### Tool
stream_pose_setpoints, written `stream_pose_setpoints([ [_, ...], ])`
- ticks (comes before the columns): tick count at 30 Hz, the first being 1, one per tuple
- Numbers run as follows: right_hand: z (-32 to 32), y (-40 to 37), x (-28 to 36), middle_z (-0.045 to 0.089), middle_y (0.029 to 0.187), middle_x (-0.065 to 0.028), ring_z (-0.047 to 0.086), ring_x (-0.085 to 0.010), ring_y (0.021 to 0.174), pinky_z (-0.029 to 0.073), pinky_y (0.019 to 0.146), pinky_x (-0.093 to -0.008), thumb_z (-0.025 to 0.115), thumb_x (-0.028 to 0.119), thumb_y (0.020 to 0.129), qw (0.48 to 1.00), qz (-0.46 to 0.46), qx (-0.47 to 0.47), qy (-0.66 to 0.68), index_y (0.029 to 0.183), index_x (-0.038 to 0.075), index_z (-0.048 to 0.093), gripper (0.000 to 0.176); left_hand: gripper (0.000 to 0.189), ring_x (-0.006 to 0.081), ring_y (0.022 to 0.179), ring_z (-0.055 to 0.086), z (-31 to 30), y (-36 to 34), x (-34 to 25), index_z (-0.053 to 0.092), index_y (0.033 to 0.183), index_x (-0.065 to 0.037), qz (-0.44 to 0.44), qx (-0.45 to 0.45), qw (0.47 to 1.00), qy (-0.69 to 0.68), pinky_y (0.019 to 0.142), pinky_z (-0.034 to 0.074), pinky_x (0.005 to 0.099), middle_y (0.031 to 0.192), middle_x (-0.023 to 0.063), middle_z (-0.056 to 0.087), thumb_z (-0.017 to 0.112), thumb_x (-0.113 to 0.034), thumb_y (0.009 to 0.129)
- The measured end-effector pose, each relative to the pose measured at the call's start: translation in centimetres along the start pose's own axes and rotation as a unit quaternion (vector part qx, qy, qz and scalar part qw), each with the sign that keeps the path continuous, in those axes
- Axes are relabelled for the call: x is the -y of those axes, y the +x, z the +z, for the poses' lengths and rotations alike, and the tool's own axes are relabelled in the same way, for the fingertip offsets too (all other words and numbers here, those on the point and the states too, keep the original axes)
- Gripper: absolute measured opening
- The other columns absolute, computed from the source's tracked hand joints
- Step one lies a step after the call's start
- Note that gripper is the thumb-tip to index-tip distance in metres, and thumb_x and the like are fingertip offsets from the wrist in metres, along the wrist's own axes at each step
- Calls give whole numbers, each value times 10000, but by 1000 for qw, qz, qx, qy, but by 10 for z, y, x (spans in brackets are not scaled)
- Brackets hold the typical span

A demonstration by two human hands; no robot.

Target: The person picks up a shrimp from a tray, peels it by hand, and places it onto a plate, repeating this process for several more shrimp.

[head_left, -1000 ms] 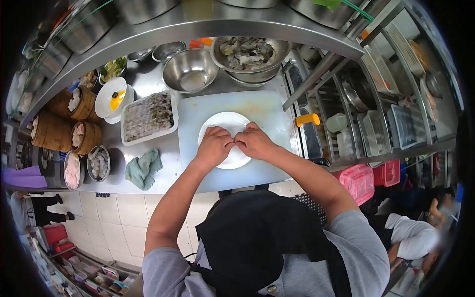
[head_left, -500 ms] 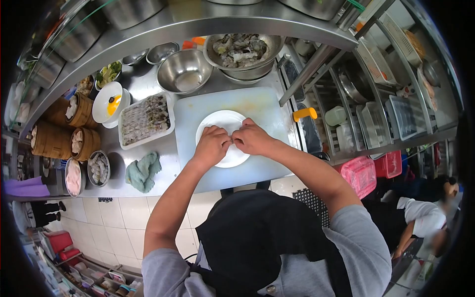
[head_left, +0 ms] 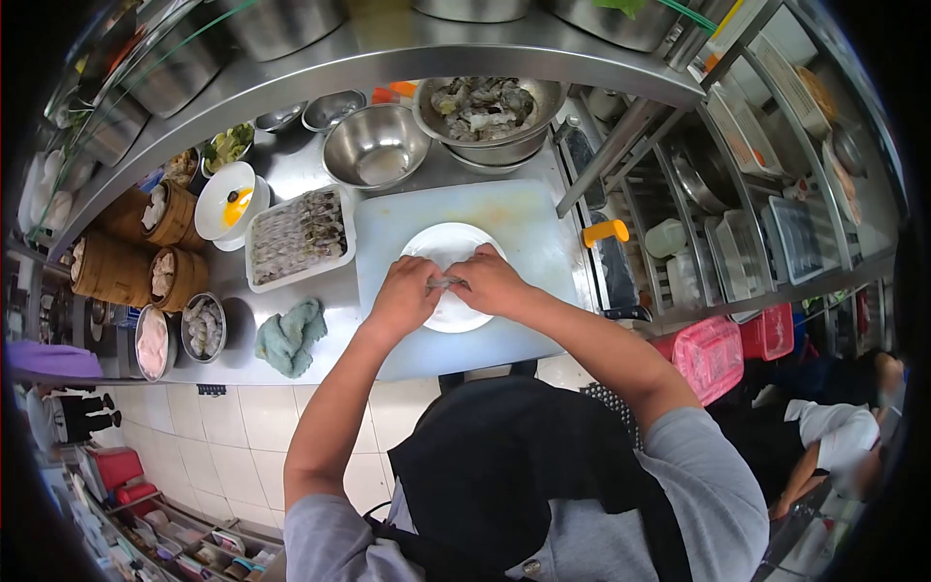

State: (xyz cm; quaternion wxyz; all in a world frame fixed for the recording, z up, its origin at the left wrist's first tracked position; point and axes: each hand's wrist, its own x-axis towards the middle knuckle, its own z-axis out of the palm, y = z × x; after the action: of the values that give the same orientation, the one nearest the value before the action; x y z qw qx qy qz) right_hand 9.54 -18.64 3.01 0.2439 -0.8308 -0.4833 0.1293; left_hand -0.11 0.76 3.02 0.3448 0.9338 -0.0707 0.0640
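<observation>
Over a white plate (head_left: pixel 456 312) on the pale cutting board (head_left: pixel 529 218), my left hand (head_left: pixel 401 293) and my right hand (head_left: pixel 491 281) meet with bent fingers. Both pinch a small greyish shrimp (head_left: pixel 445 282), stretched between the fingertips and partly covered by them. To the left of the board lies a white tray (head_left: pixel 256 274) with rows of shrimp (head_left: pixel 301 238). A metal bowl (head_left: pixel 558 97) heaped with dark grey shrimp (head_left: pixel 485 107) stands beyond the board.
A steel bowl (head_left: pixel 376 145), a white bowl with yellow liquid (head_left: pixel 236 207), bamboo steamers (head_left: pixel 107 270) and a green cloth (head_left: pixel 291 338) sit around the counter. Overhead runs a steel shelf (head_left: pixel 465 63). A yellow handle (head_left: pixel 605 233) sticks out at right. Another person (head_left: pixel 834 427) is at far right.
Both hands have shifted slightly and parted a little at the fingertips, so the shrimp between them shows now. The whole view has moved slightly, with the counter appearing lower and further right.
</observation>
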Motion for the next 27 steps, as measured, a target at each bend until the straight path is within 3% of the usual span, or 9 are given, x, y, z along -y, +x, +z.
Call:
stream_pose_setpoints([
  [3,0,0,0,741,851,-121,693,-271,851,396,1025,-400,683,191,876,1000,9,14,4,1054,80,752,220,246,361,1083,600,0,0,-3,724,1055,-35,-37,8,999,-11,1001,469,447,1070,140,678,754,-77,814],
  [8,5,0,-3,733,809,-117,680,-277,832,396,1025,-413,676,188,892,999,8,-6,34,1011,84,764,181,218,356,1107,610,9,-6,1,748,1031,-48,-12,-42,999,-7,1018,469,443,1067,135,699,763,-106,822],
  [14,6,0,0,735,811,-119,669,-288,809,403,1026,-408,670,196,905,999,13,-12,40,994,82,769,175,169,333,1076,631,11,-8,3,758,1001,-47,-4,-41,999,-12,990,497,442,1035,118,710,761,-96,839],
  [20,11,7,-1,731,810,-125,633,-343,884,431,1014,-414,660,196,910,998,29,16,56,919,84,773,159,120,312,1002,647,14,-8,14,751,956,-44,51,-43,998,-18,876,553,400,988,97,702,751,-80,841],
  [27,11,14,-4,740,886,-131,604,-397,969,492,955,-465,649,186,903,997,48,41,48,912,81,765,156,78,305,961,635,3,1,15,729,900,-29,83,9,996,9,868,552,412,937,91,678,749,-77,841],
])
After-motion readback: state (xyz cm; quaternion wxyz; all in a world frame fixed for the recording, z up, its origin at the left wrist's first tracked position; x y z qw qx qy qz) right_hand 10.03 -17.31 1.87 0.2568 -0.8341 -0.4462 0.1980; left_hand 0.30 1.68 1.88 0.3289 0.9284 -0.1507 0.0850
